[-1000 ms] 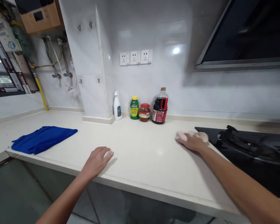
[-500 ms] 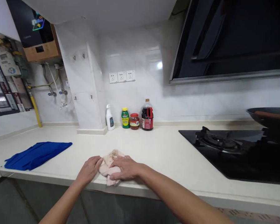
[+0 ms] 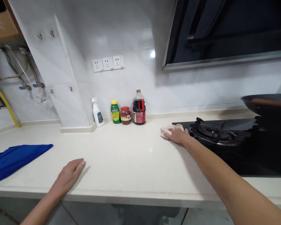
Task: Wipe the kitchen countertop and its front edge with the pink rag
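Observation:
A pale pinkish cleaning cloth (image 3: 165,131) lies bunched on the white countertop (image 3: 121,156), against the left edge of the black gas hob. My right hand (image 3: 176,135) presses down on it from above, its fingers over the cloth and partly out of sight. Nearer the front edge, my left hand (image 3: 69,175) rests on the counter, extended and holding nothing. Some way to its left a blue cloth (image 3: 18,159) is spread out.
Along the wall stand a white spray bottle (image 3: 98,115), a green bottle with a yellow cap (image 3: 115,113), a red-lidded jar (image 3: 125,116) and a dark sauce bottle (image 3: 139,109). A burner (image 3: 214,134) and a wok (image 3: 259,104) are on the right, beneath the range hood (image 3: 224,37).
My right hand has carried the pale cloth from the counter's front middle to the back right, beside the hob. My left hand has come off the cloth. The view has turned right.

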The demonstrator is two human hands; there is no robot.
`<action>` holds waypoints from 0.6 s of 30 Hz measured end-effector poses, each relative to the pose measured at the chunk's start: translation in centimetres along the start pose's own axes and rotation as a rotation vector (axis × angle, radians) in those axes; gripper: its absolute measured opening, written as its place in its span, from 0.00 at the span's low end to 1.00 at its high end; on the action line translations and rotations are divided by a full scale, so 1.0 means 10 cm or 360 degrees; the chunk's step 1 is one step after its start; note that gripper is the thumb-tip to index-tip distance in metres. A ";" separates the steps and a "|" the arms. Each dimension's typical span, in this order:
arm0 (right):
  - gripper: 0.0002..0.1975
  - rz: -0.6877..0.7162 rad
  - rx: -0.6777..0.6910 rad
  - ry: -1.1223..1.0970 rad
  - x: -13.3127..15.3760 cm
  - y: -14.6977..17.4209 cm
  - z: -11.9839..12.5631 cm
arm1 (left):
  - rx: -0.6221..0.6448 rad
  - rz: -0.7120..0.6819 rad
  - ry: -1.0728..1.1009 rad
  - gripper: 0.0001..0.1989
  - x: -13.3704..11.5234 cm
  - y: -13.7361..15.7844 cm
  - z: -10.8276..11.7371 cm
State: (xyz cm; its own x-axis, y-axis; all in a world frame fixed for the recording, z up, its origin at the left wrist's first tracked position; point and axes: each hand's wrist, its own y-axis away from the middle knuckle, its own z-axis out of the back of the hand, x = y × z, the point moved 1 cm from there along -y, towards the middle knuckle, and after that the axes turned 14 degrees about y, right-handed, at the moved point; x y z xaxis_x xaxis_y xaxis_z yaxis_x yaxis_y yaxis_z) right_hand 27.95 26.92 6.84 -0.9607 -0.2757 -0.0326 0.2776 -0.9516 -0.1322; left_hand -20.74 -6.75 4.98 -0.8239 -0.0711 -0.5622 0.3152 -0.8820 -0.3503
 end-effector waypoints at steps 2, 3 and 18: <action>0.32 -0.0019 0.0043 0.0029 -0.12 -0.06 -0.04 | 0.0012 -0.0004 -0.0041 0.29 -0.02 -0.01 0.01; 0.33 -0.0011 0.0058 0.0037 -0.14 -0.07 -0.06 | 0.0014 -0.0006 -0.0062 0.28 -0.02 -0.02 0.01; 0.30 0.0254 -0.0319 -0.0152 -0.38 2.20 -0.08 | 0.0065 -0.0080 -0.0115 0.31 -0.03 -0.04 0.03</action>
State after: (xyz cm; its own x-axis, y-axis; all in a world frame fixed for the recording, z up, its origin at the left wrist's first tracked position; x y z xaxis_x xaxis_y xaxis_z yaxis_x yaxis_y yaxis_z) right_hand 37.67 7.14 3.27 -0.8974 -0.4406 0.0236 0.4097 -0.8518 -0.3265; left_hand -20.75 -6.54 5.47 -0.8705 -0.0588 -0.4886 0.2546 -0.9034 -0.3449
